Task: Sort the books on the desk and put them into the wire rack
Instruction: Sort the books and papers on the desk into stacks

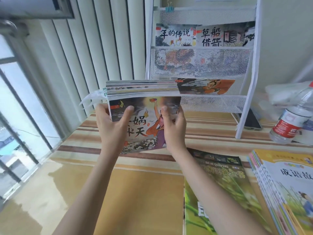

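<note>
The person holds a thick stack of picture books (144, 106) in the air above the bench (135, 192), just in front of the wire rack (199, 65). The left hand (111, 122) grips the left edge of the stack with the thumb on the top cover, and the right hand (172, 126) grips the right edge in the same way. The task looks only partly done. In the rack, two books (203, 35) stand side by side in the upper pocket, and one more book (205, 86) shows in the pocket below, just beside the raised stack. The held stack is not yet in any pocket. On the bench a green book (220, 192) lies flat near the right arm, and a second pile of books (286, 189) lies at the right edge, so much sorting is left. A plastic bottle (291, 122) lies near the rack's foot.
</note>
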The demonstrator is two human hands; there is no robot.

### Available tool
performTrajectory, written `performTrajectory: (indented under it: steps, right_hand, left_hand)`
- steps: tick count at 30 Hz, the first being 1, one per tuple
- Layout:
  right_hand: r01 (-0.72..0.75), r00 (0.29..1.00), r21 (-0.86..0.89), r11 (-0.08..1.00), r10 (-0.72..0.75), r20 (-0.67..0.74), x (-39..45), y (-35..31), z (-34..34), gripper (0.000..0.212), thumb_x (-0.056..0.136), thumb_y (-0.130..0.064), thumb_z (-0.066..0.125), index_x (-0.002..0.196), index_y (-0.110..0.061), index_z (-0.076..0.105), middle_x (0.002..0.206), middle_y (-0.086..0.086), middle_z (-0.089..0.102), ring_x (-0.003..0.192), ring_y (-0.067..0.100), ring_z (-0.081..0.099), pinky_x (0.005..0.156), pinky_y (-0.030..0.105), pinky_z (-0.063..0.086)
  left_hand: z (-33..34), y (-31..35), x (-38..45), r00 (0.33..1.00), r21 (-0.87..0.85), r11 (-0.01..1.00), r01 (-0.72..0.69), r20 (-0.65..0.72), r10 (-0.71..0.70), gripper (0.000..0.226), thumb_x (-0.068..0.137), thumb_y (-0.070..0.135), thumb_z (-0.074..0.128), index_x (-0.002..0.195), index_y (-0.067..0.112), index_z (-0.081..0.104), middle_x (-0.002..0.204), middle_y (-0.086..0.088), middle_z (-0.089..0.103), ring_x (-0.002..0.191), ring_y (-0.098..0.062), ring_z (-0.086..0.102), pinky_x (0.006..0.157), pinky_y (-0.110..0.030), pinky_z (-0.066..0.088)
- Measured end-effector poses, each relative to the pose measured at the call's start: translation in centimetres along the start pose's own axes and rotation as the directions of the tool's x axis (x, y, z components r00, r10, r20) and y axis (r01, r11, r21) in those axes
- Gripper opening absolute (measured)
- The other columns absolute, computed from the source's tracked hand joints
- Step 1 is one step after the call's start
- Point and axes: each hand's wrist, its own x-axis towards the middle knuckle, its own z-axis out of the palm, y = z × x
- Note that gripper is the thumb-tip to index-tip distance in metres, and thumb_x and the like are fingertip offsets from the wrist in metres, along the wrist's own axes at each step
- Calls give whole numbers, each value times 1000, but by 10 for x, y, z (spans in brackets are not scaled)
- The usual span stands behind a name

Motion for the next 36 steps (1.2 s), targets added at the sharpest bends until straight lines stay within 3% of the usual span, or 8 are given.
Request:
performTrajectory:
  steps: [6,12,19,22,24,27,33,36]
  right_hand:
    - [17,999,8,1000,-18,38,-61,-8,0,25,87,-35,62,107,-24,55,95,-13,63,80,-18,56,68,-1,36]
    - [19,998,40,999,-22,63,-85,-23,0,28,75,-55,52,90,-32,54,79,-26,63,76,-14,56,70,2,37]
    - [-116,980,47,992,107,168,-91,-5,-3,73,67,-71,43,92,-3,56,75,5,51,70,12,47,62,15,36]
    - [-157,971,51,986,145,192,-85,-9,-5,57,78,-67,44,105,-18,56,83,-1,58,79,11,53,65,6,38]
    - [-178,969,74,981,161,185,-78,-15,-5,40,93,-49,45,115,-18,55,110,-9,58,91,5,57,69,4,41]
    - [-149,976,43,988,140,169,-79,-10,1,29,85,-54,46,104,-33,54,96,-20,62,84,-15,56,68,4,39]
    - [-126,987,-10,992,127,95,-83,-5,4,6,93,-44,49,91,-39,50,90,-21,57,76,-23,52,64,-3,36]
    - [-167,980,-137,976,179,83,-73,-12,6,20,93,-48,44,91,-30,53,82,-17,57,72,-8,55,56,7,39]
  left_hand:
    - [-47,-1,-45,999,43,998,43,11,-43,37,67,61,66,86,40,43,97,-8,58,91,-26,58,80,-53,50]
    - [-73,14,-78,996,-58,998,40,86,-35,37,65,56,57,98,45,44,99,23,55,89,19,52,74,-2,38]
    - [-70,7,-94,990,-118,989,93,116,-79,41,65,56,59,103,51,43,99,41,54,94,24,49,74,4,34]
    - [-71,0,-92,987,-112,986,125,115,-112,38,65,58,56,101,52,46,96,38,56,92,23,51,75,0,37]
    - [-72,-2,-82,984,-131,981,144,120,-128,36,67,57,56,101,49,50,101,29,59,95,15,54,80,-13,42]
    - [-68,-5,-78,983,-156,975,157,124,-139,35,67,56,62,99,50,49,104,22,60,102,0,57,86,-26,45]
    - [-66,-6,-72,993,-34,995,93,76,-90,28,80,38,70,99,35,51,94,17,62,90,4,60,73,-14,45]
    - [-69,1,-56,987,96,989,110,103,-120,41,78,50,68,105,22,54,93,14,63,84,4,60,62,-8,43]
